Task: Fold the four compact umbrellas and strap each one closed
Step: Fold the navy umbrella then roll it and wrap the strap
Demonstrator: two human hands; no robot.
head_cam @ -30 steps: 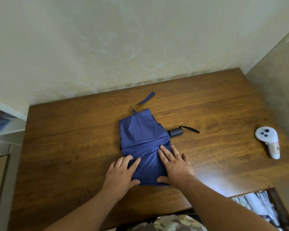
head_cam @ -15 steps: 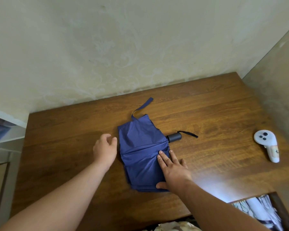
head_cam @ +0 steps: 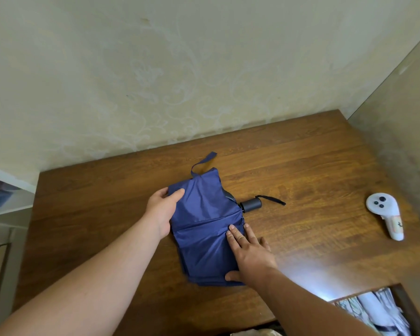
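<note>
Left hand [head_cam: 164, 210] reaches forward, thumb over the umbrella [head_cam: 204, 226] cloth's left edge, fingers under it, gripping. Right hand [head_cam: 249, 254] lies flat, fingers straight and slightly apart, pressing the cloth's right side. Wooden surface [head_cam: 313, 170] meets patterned walls at the far-right corner. Umbrella lies mid-surface; a controller [head_cam: 386, 218] lies near the right edge.

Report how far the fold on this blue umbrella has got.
Done: the blue umbrella is collapsed and lies flattened on the table, its handle sticking out to the right. In hand: the right hand presses the fabric flat while the left hand grips the far left edge. Left: rolling it up and closing the strap, which lies loose. No other umbrellas are in view.
</note>
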